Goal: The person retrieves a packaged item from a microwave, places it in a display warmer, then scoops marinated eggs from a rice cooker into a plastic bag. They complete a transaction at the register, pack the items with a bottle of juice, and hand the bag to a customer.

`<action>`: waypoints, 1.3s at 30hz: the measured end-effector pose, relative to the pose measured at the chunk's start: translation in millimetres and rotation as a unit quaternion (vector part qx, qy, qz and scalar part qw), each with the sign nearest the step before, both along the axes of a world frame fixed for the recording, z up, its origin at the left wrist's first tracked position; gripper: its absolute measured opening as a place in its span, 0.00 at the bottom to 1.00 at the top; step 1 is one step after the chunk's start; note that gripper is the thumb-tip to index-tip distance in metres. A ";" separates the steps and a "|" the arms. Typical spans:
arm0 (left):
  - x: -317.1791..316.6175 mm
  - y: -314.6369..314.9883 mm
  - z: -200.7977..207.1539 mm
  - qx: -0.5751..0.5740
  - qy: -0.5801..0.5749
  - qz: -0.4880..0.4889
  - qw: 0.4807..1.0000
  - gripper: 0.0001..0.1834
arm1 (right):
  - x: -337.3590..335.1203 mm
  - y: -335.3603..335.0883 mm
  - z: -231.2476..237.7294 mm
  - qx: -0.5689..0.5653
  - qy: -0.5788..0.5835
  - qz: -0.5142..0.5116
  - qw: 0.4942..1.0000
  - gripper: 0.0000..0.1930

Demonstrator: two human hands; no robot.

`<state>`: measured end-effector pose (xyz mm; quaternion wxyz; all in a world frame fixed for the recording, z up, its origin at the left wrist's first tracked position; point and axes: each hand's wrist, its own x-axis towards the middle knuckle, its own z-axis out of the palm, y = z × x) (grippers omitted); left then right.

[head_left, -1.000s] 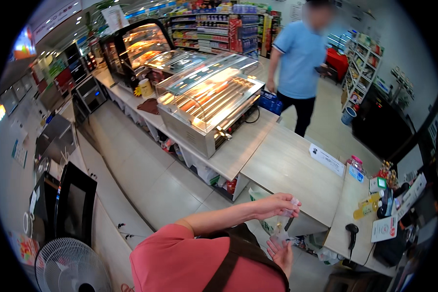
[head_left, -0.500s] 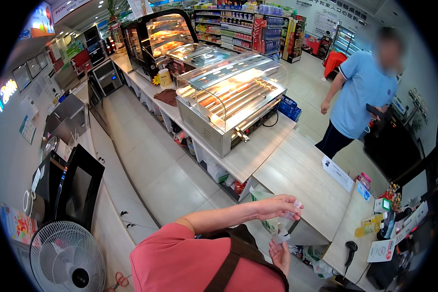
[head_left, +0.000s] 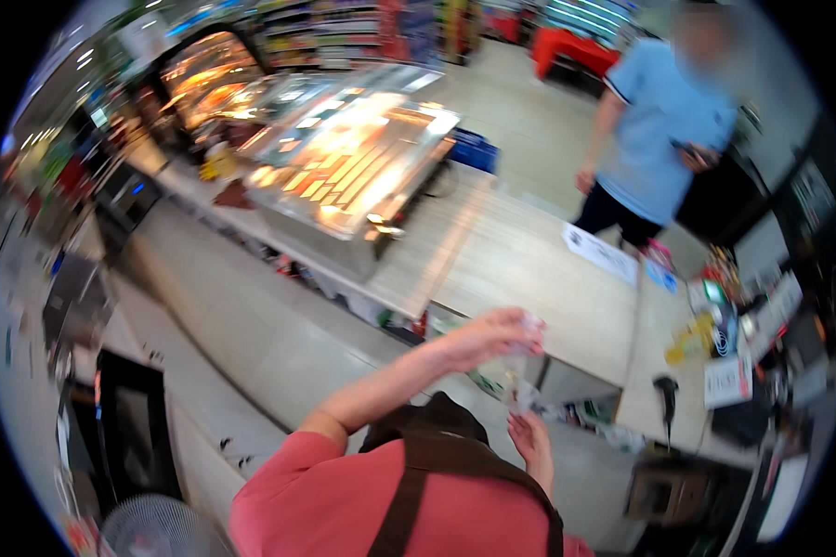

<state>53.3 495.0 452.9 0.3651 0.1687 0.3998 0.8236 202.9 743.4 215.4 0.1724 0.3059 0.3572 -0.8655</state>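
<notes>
My left hand (head_left: 492,336) reaches out over the near side of the counter, its fingers closed on the top of a thin translucent plastic bag (head_left: 520,395). The bag hangs down from those fingers and looks creased; motion blur hides what, if anything, is inside. Lower down, my right hand (head_left: 531,438) is raised with its fingertips pinched at the bag's lower end. Both hands are in front of the pale wood counter (head_left: 548,269), apart from its top. A green and white plastic bag (head_left: 486,381) shows partly behind my left forearm.
A glass-covered roller grill (head_left: 344,167) stands on the counter to the left. At right are a handheld scanner (head_left: 665,399), yellow bottles (head_left: 689,340) and a white sign (head_left: 600,252). Across the counter stands a person in a light blue shirt (head_left: 655,130), holding a dark phone (head_left: 695,153).
The view has swung, shifting the counter and grill leftward and up. My hands keep the bag stretched between them. The person across the counter has brought the phone up in front.
</notes>
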 end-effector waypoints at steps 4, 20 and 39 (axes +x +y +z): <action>-19.0 -1.2 26.5 -0.002 0.013 -0.021 1.000 0.23 | -20.2 -2.1 -2.6 -0.015 0.035 -0.009 0.999 0.06; -128.5 164.0 41.4 -0.168 0.303 -0.032 0.938 0.25 | -165.5 180.7 110.2 0.106 0.187 -0.301 0.929 0.09; 54.1 480.4 -135.1 -0.447 0.648 0.124 0.604 0.08 | -76.8 318.5 6.0 0.031 0.280 -0.348 0.894 0.17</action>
